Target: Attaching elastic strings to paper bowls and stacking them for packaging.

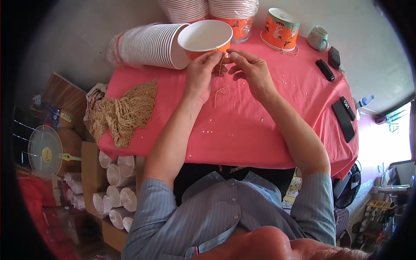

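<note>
At 12 o'clock on the pink-covered table (242,138), an orange paper cup w/ white interior (205,38) sits open-side up, tilted slightly toward the viewer. Left hand (200,77), fingers curled, pinches a thin tan string (218,89) at the cup's near rim; string end dangles below the hand onto the cloth. Right hand (251,71), just beside at 1 o'clock, pinches the same string btwn thumb & forefinger, other fingers loosely spread. Hands nearly touching at the fingertips.

At 10 o'clock: sleeve of nested white paper cups (149,45) lying on its side, touching the held cup. At 9 o'clock: bundle of tan cut strings (125,110) near the table's left edge. At 12–1 o'clock, far edge: more wrapped cup stacks (229,11), an upturned orange cup (280,29), a pale mug (318,39). At 2–3 o'clock: dark phones/remotes (344,119). Small white beads (209,131) scattered on the cloth.
</note>
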Motion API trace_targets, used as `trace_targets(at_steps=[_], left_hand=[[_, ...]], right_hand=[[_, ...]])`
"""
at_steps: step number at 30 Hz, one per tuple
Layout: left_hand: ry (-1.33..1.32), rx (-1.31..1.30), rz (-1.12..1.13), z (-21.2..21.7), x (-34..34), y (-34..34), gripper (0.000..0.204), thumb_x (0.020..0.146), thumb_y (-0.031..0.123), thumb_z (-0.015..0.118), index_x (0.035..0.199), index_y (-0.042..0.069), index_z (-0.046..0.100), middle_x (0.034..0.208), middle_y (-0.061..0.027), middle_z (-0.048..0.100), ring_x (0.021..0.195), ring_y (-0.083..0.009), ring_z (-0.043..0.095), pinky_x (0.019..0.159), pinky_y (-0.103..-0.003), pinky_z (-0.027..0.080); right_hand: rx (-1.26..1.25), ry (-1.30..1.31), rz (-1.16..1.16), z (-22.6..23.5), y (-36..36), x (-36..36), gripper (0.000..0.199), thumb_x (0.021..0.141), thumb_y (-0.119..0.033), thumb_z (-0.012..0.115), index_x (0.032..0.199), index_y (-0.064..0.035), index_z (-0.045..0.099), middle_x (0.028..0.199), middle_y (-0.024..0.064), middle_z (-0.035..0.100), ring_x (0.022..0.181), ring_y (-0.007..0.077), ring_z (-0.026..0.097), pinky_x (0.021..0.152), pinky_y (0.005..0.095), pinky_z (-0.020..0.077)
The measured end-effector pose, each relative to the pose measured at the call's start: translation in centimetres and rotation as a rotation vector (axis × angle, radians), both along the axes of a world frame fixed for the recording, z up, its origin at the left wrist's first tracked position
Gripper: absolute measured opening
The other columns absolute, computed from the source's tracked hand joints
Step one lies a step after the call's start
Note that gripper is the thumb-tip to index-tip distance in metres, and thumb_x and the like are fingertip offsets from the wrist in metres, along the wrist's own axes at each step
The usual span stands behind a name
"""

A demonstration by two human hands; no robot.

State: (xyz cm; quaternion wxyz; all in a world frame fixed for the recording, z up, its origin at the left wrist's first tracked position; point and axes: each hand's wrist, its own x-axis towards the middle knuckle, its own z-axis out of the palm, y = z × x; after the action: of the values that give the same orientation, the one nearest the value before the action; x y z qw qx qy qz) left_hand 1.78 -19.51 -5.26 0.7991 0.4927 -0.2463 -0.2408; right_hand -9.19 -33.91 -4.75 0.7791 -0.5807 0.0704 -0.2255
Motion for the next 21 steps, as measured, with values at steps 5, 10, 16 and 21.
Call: trace_targets(at_steps=[5,10,16,21], left_hand=[[-0.097,0.079,0.048,0.7,0.0,0.5,0.024,0.107,0.024,0.073,0.119,0.004,0.078,0.101,-0.0044,0.080,0.083,-0.0100,0.070,0.073,-0.027,0.054],[-0.158,0.107,0.077,1.4,0.0,0.8,0.023,0.107,0.022,0.072,0.117,0.002,0.079,0.099,-0.0043,0.081,0.079,-0.0076,0.068,0.070,-0.026,0.053],[-0.823,0.466,0.433,1.7,-0.8,1.0,0.021,0.105,0.016,0.070,0.113,-0.002,0.079,0.089,-0.0123,0.083,0.079,-0.0161,0.079,0.070,-0.033,0.060],[-0.955,0.532,0.500,1.8,-1.3,1.0,0.019,0.101,0.015,0.073,0.110,0.000,0.079,0.090,-0.0201,0.079,0.082,-0.0324,0.080,0.072,-0.042,0.061]], right_hand=[[-0.109,0.012,0.003,2.8,-0.7,1.0,0.025,0.108,-0.024,0.073,0.122,-0.0038,0.079,0.098,0.0027,0.076,0.082,0.0105,0.069,0.071,0.0282,0.0566],[-0.458,0.094,0.052,4.5,-1.4,2.6,0.022,0.102,-0.023,0.077,0.112,-0.0045,0.081,0.094,0.0024,0.079,0.082,0.0103,0.071,0.072,0.0305,0.0572],[-0.904,-0.040,-0.244,4.3,-1.2,2.9,0.019,0.094,-0.019,0.079,0.107,-0.0048,0.080,0.092,0.0103,0.081,0.082,0.0197,0.077,0.078,0.0372,0.0612],[-1.040,-0.072,-0.238,3.3,-1.1,3.5,0.018,0.093,-0.017,0.078,0.106,-0.0055,0.080,0.093,0.0130,0.080,0.082,0.0283,0.078,0.076,0.0410,0.0618]])
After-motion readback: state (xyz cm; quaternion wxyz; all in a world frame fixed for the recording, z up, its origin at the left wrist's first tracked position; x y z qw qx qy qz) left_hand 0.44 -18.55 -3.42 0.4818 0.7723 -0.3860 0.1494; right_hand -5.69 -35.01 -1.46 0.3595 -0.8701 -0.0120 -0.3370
